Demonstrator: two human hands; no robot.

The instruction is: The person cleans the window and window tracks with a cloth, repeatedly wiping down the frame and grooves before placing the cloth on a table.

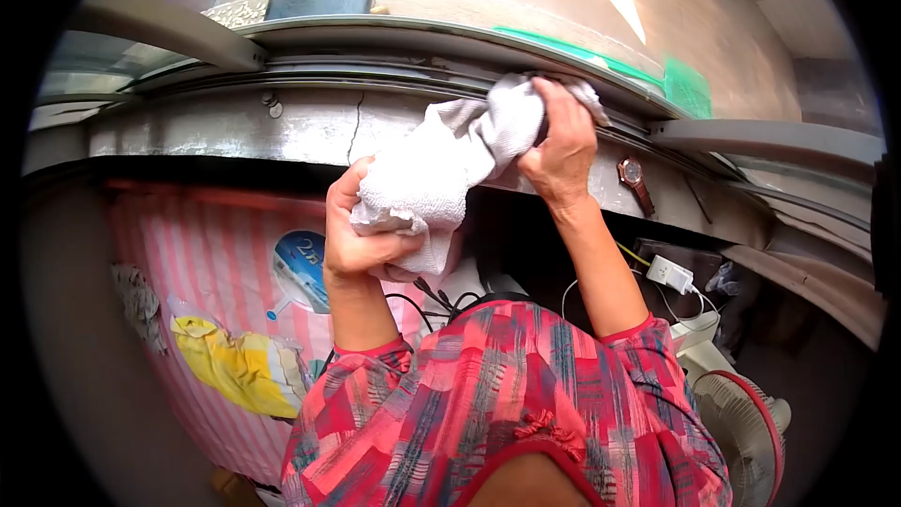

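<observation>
A crumpled white cloth (pixel 413 178) stretches between my two hands above the window sill (pixel 314 127). My left hand (pixel 355 235) grips its bulky lower end, with fingers and thumb wrapped round the folds. Up by the window track (pixel 422 75), my right hand (pixel 561 141) is closed on the twisted other end, and part of the cloth rests against the track. Some of the right fingers are hidden by the cloth. A wristwatch (pixel 632 174) lies on the sill to the right of my right hand.
A pink striped sheet (pixel 225 235) with a yellow and white bundle (pixel 239 366) is at lower left. On the right are a white plug adapter (pixel 670 272) with cables and a fan (pixel 741 422). Window frame bars (pixel 770 139) flank the opening. Green tape (pixel 685 84) sticks outside.
</observation>
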